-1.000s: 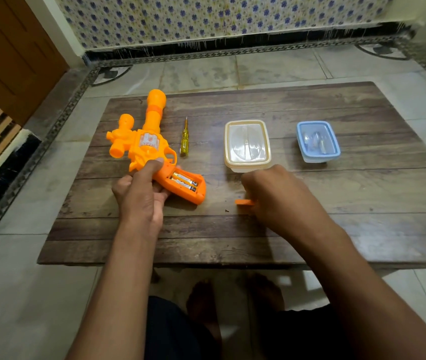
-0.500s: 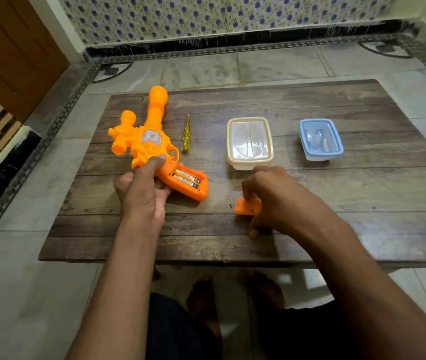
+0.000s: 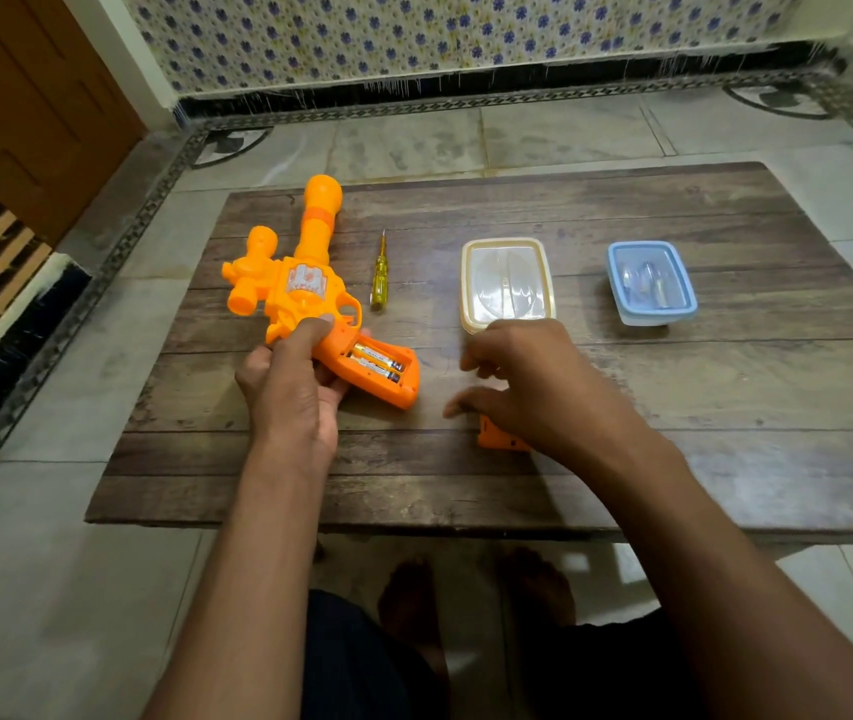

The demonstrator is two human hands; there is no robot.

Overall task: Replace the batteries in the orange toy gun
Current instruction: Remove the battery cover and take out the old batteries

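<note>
The orange toy gun (image 3: 305, 283) lies on the wooden table (image 3: 622, 387), barrel pointing away. Its grip compartment is uncovered and shows two batteries (image 3: 377, 362). My left hand (image 3: 292, 387) grips the gun's handle, thumb laid along the top near the trigger. The orange battery cover (image 3: 497, 436) lies flat on the table beneath my right hand (image 3: 528, 392). That hand hovers above the cover with loosely bent fingers and holds nothing.
A yellow-handled screwdriver (image 3: 379, 275) lies right of the gun. A cream-lidded box (image 3: 507, 283) stands mid-table, and a blue-rimmed box (image 3: 652, 282) with small items inside stands further right. Tiled floor surrounds the low table.
My right hand has set the orange cover down on the table and let go, then lifted and moved left toward the gun. My left hand kept its hold.
</note>
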